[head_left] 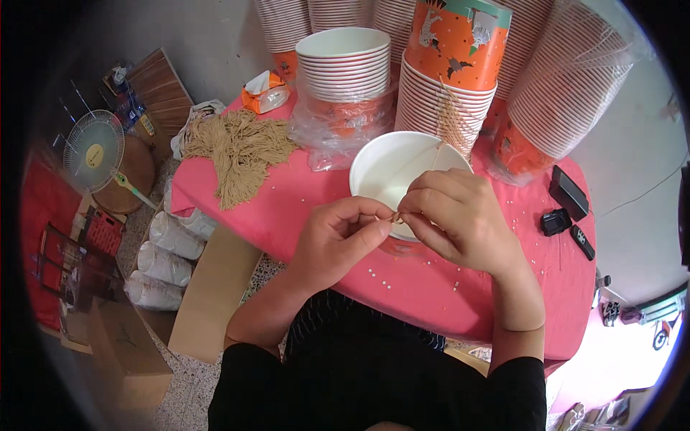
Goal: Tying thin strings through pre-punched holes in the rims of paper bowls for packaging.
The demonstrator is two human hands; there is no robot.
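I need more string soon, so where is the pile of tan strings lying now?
In the head view, the pile of tan strings lies on the far left corner of the pink table, left of the wrapped stack of white cups.

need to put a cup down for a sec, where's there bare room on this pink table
Bare pink cloth lies between the string pile and the white bowl, and along the near edge below the hands, dotted with small white bits. The back is crowded with cup stacks; the black devices take the right edge.

white cup (pixel 392 169), pink tablecloth (pixel 302 201), tan string bundle (pixel 241 151)
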